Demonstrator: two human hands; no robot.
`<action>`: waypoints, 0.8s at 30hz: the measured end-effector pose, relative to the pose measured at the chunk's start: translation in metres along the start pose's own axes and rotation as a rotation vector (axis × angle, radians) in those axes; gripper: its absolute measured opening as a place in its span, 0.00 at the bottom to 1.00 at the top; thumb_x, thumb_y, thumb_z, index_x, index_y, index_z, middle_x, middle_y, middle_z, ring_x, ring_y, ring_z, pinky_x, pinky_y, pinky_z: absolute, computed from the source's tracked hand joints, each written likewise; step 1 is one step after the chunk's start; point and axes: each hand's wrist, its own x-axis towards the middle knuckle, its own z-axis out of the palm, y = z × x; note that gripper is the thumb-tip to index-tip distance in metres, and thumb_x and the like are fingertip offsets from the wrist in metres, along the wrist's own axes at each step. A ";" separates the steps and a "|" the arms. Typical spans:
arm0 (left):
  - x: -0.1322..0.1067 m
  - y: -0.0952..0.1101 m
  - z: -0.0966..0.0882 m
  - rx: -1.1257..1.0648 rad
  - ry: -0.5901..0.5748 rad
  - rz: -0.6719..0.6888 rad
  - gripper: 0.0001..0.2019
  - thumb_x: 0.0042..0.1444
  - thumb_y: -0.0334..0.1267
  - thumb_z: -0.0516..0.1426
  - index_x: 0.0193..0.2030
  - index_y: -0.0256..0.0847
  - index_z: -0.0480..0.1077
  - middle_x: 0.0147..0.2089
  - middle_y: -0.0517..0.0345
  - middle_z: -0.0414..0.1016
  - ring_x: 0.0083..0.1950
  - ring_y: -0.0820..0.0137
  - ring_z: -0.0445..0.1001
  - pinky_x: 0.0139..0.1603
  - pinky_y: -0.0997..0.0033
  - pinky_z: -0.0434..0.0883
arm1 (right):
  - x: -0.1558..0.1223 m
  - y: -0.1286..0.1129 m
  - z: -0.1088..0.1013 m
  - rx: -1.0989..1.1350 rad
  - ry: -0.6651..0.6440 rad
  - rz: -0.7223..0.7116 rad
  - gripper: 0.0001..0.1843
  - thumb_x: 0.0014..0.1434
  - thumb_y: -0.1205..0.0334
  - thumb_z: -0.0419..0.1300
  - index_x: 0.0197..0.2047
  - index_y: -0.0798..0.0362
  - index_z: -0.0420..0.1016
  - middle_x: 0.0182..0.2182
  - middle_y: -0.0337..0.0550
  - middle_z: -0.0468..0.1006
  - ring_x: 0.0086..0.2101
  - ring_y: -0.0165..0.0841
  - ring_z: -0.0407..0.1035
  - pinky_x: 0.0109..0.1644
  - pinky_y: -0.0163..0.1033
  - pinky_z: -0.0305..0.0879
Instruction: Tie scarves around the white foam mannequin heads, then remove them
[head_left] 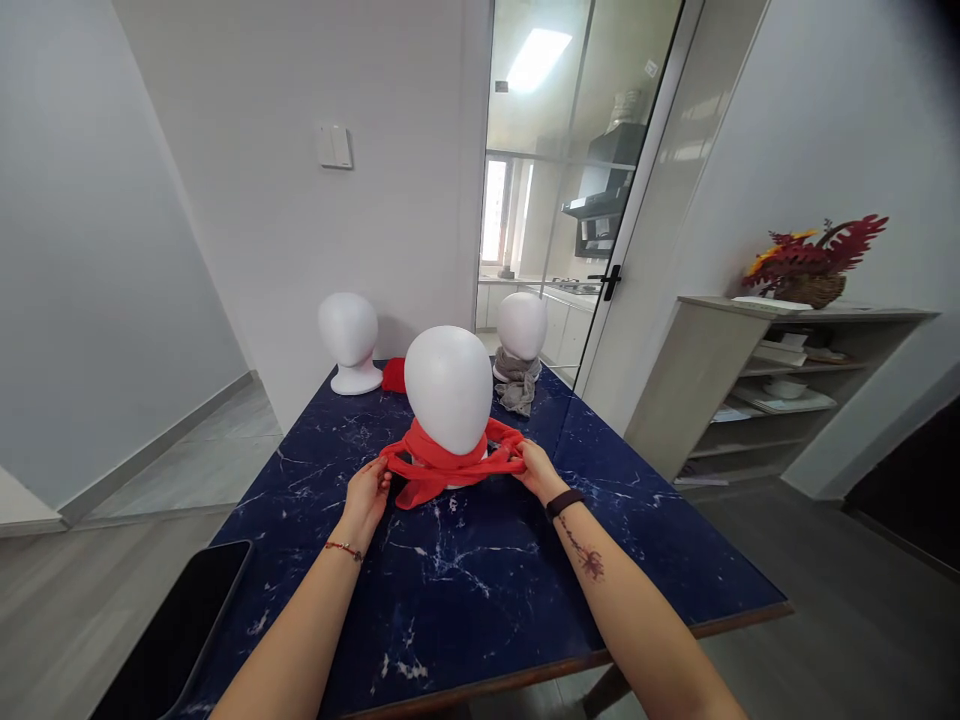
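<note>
A white mannequin head (448, 385) stands upright in the middle of the table. Around its neck goes a coral-red scarf (442, 462), crossed at the front, with one end hanging down at the front left. My left hand (367, 490) pinches the scarf at the left side of the neck. On the other side, my right hand (536, 470) grips a stretch of the same scarf, pulled out to the right. Both hands are closed on the fabric, and the back of the neck is hidden behind the head.
On the dark blue marbled table (465, 570), a bare mannequin head (349, 335) stands back left beside folded red cloth (394, 375). Back right, another head (523, 325) wears a grey scarf (517, 380). A black phone-like slab (176, 630) lies front left. A shelf (750, 400) stands right.
</note>
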 end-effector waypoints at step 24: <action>-0.002 -0.009 -0.017 1.289 0.020 0.844 0.30 0.49 0.23 0.49 0.61 0.38 0.59 0.70 0.38 0.43 0.64 0.49 0.60 0.57 0.52 0.66 | 0.002 -0.033 -0.038 -0.825 0.164 -0.522 0.27 0.45 0.65 0.62 0.51 0.54 0.68 0.49 0.53 0.70 0.51 0.43 0.64 0.54 0.44 0.59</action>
